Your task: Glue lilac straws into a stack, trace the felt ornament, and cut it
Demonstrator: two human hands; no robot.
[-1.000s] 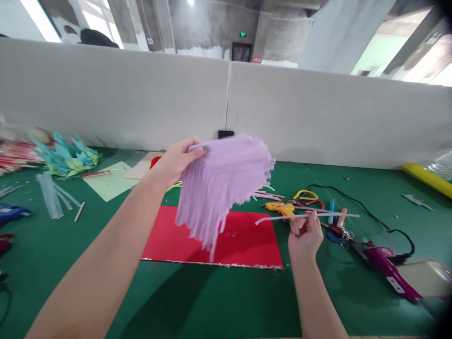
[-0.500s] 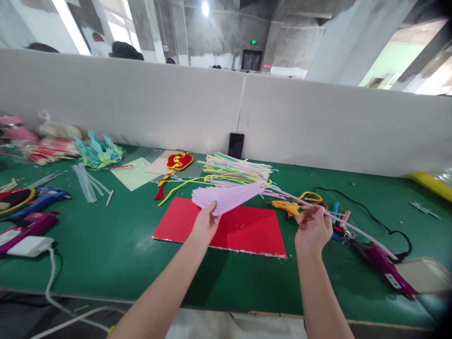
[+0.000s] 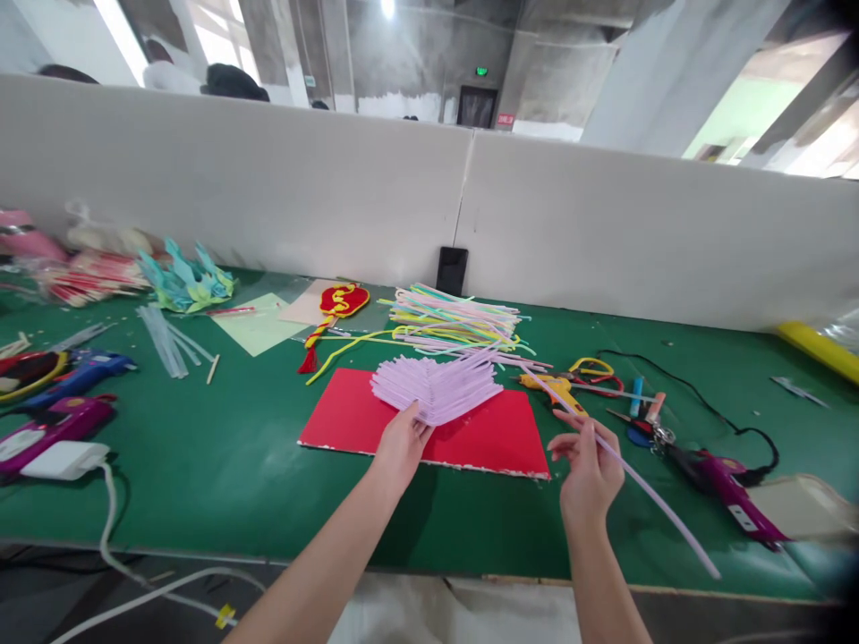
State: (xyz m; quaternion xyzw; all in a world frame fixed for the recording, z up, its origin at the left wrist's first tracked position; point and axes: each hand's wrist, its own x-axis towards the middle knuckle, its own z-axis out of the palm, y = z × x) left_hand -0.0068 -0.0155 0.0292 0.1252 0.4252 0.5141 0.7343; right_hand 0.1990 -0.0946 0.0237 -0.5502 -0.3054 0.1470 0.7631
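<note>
Leftmost on the green table [image 3: 215, 487], a plum power strip [image 3: 60, 429] sits on the near side with a blue glue gun [image 3: 90, 368] just beyond it. Next come clear glue sticks [image 3: 165, 344], a turquoise crown-like craft [image 3: 188, 279] farther back, a sheet of pale green paper [image 3: 253, 326] and a red-and-yellow ornament with a tassel [image 3: 344, 300].

In the middle, over the red board [image 3: 349, 416], the left hand [image 3: 401, 443] pinches the near tip of a leaf-shaped lilac piece [image 3: 433, 389], its rows of chenille stems slanting up from a central seam. Whether that piece touches the board is hard to tell from this angle. Behind it lies a pile of mixed chenille stems [image 3: 456, 322].

To the right, near an orange-yellow glue gun [image 3: 554, 391], the right hand [image 3: 591, 470] grips one loose lilac stem [image 3: 641, 480] between thumb and fingers, the other fingers loosely bent; the stem slants from far left to near right, apart from the lilac piece.

The step in hand looks like handling this single stem alongside the gathered ones. Bringing the two together would call for a steady left pinch and lining up the bendy stem with the slanting rows.
</note>
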